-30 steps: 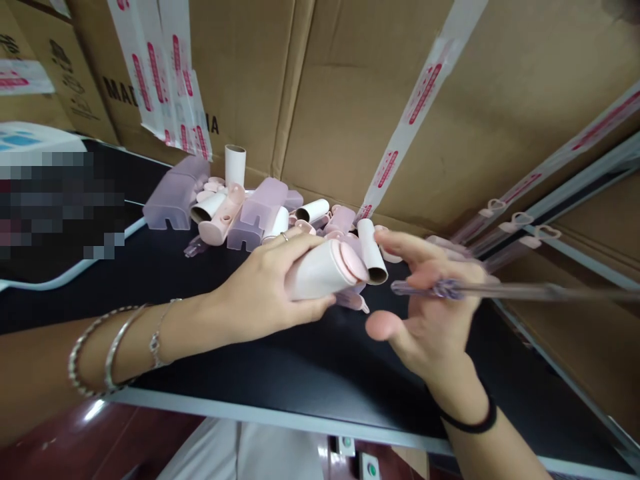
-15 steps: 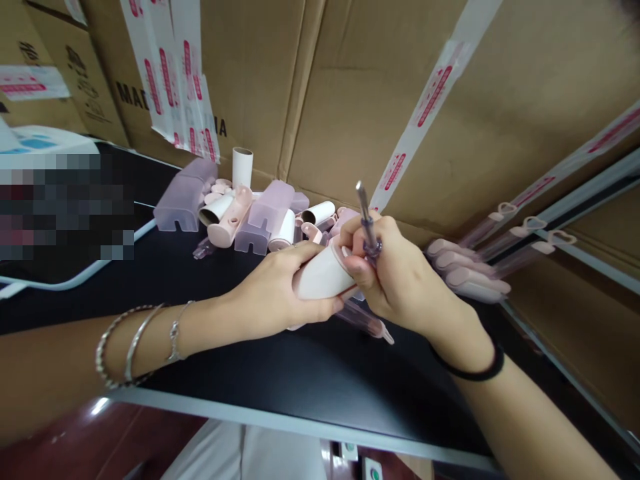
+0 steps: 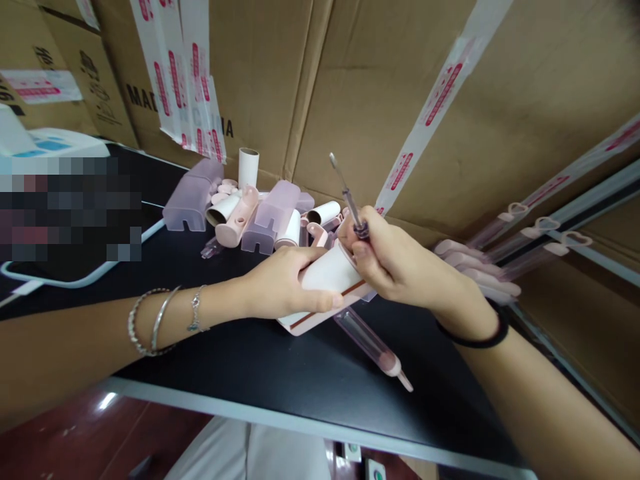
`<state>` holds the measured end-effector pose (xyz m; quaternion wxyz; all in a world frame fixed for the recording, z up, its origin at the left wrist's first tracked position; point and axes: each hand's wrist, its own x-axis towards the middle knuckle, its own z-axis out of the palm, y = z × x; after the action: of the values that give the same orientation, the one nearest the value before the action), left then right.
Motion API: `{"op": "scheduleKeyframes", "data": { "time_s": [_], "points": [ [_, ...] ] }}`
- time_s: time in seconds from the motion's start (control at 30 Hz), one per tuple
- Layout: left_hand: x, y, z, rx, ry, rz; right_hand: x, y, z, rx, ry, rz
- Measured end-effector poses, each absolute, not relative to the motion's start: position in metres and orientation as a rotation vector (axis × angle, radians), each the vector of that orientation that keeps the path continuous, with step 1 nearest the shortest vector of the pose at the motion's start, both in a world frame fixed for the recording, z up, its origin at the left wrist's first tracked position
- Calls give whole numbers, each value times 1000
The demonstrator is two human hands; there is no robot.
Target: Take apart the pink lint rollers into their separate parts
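Observation:
My left hand [image 3: 285,283] is wrapped round a white tube-shaped piece with a pink base [image 3: 327,272], held above the black table [image 3: 240,373]. At its right end is my right hand [image 3: 383,253], closed round a screwdriver [image 3: 349,200] whose metal shaft points up and to the left. The fingers of my right hand touch the end of the white piece, and what they pinch there is hidden. Below the piece lies a clear tube with a pink tip [image 3: 373,343].
Behind my hands are translucent purple covers [image 3: 193,197], an upright white tube [image 3: 249,168] and pink parts [image 3: 237,223]. Several pink-ended tubes [image 3: 480,270] lie at right. A cardboard box [image 3: 260,80] stands behind; a white device [image 3: 65,141] is at left.
The screwdriver's shaft has tilted further left. The white piece has turned so its pink base shows, and more of the clear tube is visible below it. The view has shifted slightly.

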<state>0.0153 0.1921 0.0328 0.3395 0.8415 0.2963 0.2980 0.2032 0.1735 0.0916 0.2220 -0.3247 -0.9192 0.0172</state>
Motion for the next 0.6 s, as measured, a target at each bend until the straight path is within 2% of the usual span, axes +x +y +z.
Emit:
{"op": "scheduleKeyframes", "data": {
  "time_s": [0.27, 0.6],
  "points": [
    [17, 185, 35, 2085, 749, 753, 202, 172, 92, -893, -2512, 114],
    [17, 191, 41, 2080, 635, 669, 212, 169, 100, -868, -2548, 372]
  ]
}}
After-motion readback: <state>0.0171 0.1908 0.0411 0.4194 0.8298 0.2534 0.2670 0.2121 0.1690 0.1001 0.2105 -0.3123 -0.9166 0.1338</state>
